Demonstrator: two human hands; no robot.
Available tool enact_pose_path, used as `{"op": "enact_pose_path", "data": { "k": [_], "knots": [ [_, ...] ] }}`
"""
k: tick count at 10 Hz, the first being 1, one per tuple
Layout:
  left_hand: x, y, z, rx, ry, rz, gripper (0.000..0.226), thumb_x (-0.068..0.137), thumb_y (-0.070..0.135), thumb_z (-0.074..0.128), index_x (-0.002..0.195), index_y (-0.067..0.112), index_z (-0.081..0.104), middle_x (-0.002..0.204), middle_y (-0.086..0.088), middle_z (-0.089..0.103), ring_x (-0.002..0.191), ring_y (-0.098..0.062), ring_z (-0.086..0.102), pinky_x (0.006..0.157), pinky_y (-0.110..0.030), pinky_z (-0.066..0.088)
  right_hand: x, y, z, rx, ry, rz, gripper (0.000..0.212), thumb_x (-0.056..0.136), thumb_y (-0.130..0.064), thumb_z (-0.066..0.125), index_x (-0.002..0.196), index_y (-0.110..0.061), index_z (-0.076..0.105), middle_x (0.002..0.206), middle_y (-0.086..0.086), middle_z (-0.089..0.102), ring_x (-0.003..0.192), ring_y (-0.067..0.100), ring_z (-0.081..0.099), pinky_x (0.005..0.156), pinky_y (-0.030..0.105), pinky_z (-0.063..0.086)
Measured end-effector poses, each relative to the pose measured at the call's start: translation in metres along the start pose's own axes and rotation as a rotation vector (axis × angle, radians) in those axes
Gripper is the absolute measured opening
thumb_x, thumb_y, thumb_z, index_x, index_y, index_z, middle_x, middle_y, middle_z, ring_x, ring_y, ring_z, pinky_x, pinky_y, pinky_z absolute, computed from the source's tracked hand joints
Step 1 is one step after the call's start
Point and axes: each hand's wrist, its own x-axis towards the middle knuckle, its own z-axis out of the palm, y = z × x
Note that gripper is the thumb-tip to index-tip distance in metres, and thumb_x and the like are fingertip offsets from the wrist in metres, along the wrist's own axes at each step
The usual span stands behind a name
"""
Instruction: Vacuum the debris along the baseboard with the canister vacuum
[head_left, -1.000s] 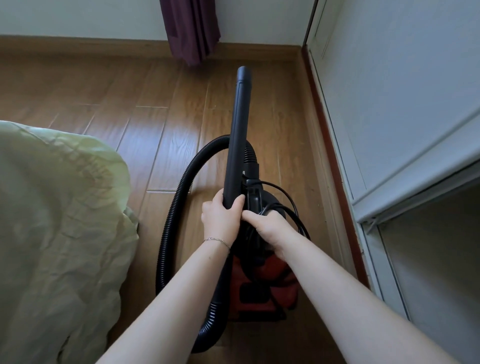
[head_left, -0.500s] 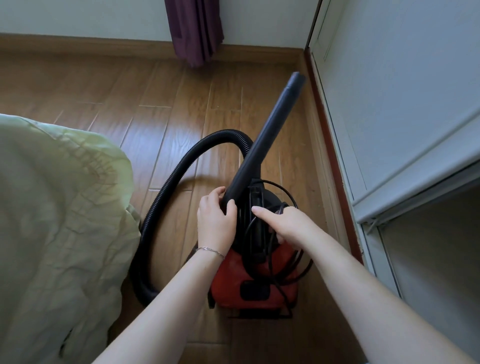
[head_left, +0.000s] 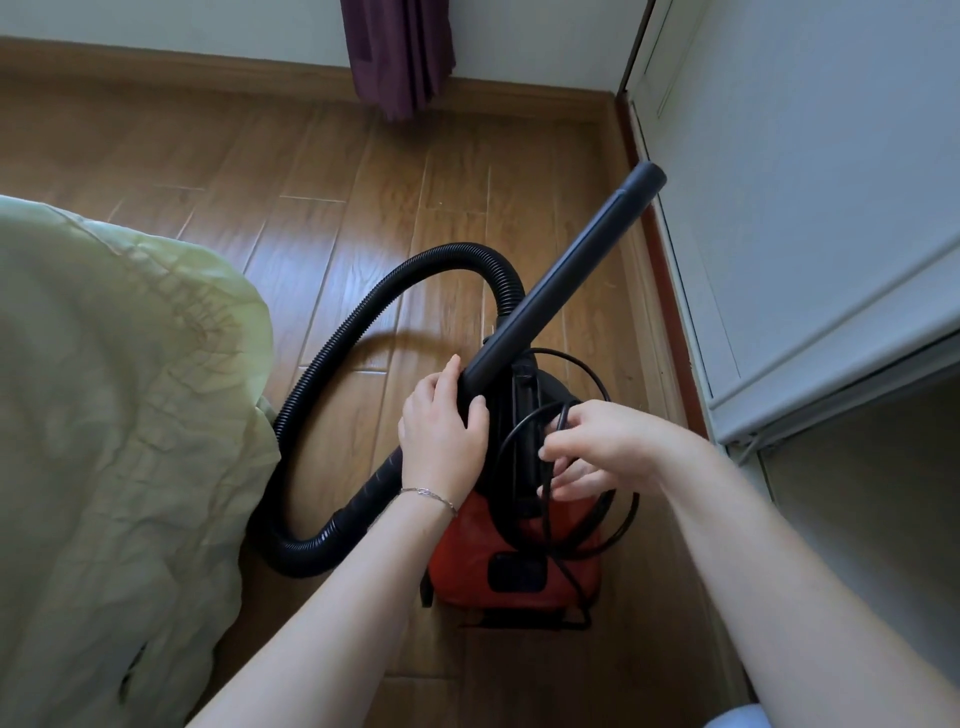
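Observation:
A red canister vacuum (head_left: 467, 561) stands on the wooden floor in front of me. My left hand (head_left: 441, 431) grips the lower end of its black wand (head_left: 566, 275), which slants up to the right, its tip near the baseboard (head_left: 670, 291). A ribbed black hose (head_left: 337, 343) loops from the wand round to the left and back to the canister. My right hand (head_left: 602, 447) is closed on the coiled black power cord (head_left: 587, 525) on top of the canister. A few pale specks lie on the floor close to the baseboard.
A bed with a pale green cover (head_left: 114, 415) fills the left side, touching the hose. White wardrobe doors (head_left: 810, 208) line the right. A purple curtain (head_left: 400, 52) hangs at the far wall. Open floor stretches ahead of the canister.
The wand has swung from pointing straight ahead to leaning right towards the baseboard. My right hand has moved off the canister top and taken hold of the cord coil. The hose loop widened leftward.

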Motion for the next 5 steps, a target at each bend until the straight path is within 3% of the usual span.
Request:
{"op": "enact_pose_path", "data": {
  "k": [1,2,3,4,5],
  "knots": [
    [-0.002,0.0,0.0,0.008,-0.014,0.018,0.052,0.094,0.025,0.048,0.143,0.018,0.035,0.135,-0.005,0.046,0.126,-0.022,0.039,0.109,-0.04,0.029,-0.001,-0.005,0.001,-0.223,0.027,0.026,0.041,0.094,-0.022,0.057,0.129,-0.005,0.045,0.099,0.016,0.061,0.075,0.021,0.073,0.065,0.029,0.06],
    [-0.002,0.0,0.0,0.044,-0.021,0.051,0.053,0.093,0.025,0.049,0.143,0.017,0.035,0.137,-0.004,0.046,0.128,-0.022,0.039,0.108,-0.038,0.028,0.0,-0.009,0.003,-0.455,0.121,0.052,0.049,0.092,-0.046,0.053,0.118,-0.005,0.054,0.086,0.012,0.066,0.069,0.022,0.072,0.066,0.031,0.06],
    [-0.002,-0.001,-0.003,0.107,-0.012,0.129,0.052,0.093,0.029,0.048,0.142,0.017,0.038,0.137,-0.003,0.047,0.128,-0.021,0.04,0.106,-0.037,0.028,-0.006,-0.016,0.007,-0.774,0.33,0.113,0.06,0.087,-0.067,0.04,0.086,-0.011,0.059,0.072,0.007,0.066,0.062,0.022,0.069,0.063,0.032,0.057],
    [0.001,-0.004,-0.01,0.192,0.05,0.243,0.058,0.088,0.042,0.035,0.138,0.015,0.044,0.13,-0.005,0.054,0.123,-0.023,0.048,0.103,-0.044,0.036,-0.014,-0.023,0.01,-0.946,0.631,0.041,0.056,0.09,-0.064,0.035,0.07,-0.014,0.049,0.067,0.0,0.057,0.056,0.016,0.055,0.048,0.023,0.039],
    [-0.006,0.001,-0.022,0.288,0.032,0.234,0.063,0.085,0.047,0.028,0.137,0.016,0.045,0.131,-0.002,0.054,0.124,-0.021,0.048,0.104,-0.044,0.034,-0.025,-0.028,0.022,-0.91,0.828,-0.13,0.038,0.096,-0.05,0.036,0.096,-0.015,0.052,0.084,0.0,0.056,0.073,0.019,0.054,0.053,0.025,0.037]
  ]
}}
